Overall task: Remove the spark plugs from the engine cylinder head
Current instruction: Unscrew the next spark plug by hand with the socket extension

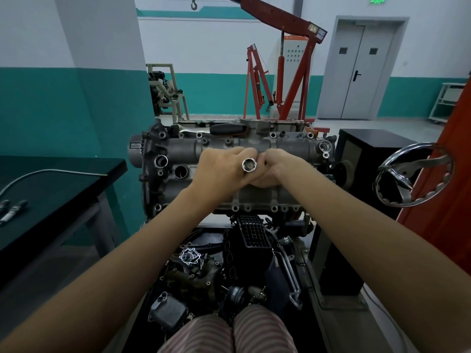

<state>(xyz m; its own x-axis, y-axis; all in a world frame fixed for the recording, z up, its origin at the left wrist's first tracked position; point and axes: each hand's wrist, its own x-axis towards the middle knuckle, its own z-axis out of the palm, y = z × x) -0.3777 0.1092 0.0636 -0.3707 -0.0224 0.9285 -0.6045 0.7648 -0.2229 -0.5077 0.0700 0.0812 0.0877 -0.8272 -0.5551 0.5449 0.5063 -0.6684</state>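
- A red engine hoist (285, 72) stands folded against the white and teal wall at upper centre of the frame, its hook hanging near the top edge.
- A black workbench (51, 189) fills the left side; two spark plugs (12, 210) lie on it close to the left edge, just beside each other, and a thin bent metal tube (51, 171) arches across its top.
- The grey cylinder head (229, 169) sits at centre frame on its stand, its open round wells facing the camera; one empty well shows left of the hands.
- A chrome handwheel (413, 174) hangs at centre right, beside an orange panel.
- Loose engine parts (204, 271) crowd the black tray at lower centre, above the person's striped trousers.
- A black-handled tool (228, 128) rests along the head's far edge.
- The left hand (221, 169) is closed around a silver socket (249, 164), whose open hex mouth points toward the camera.
- The right hand (283, 166) is curled against the left, fingers bent at the socket's side; what it pinches, if anything, cannot be made out.
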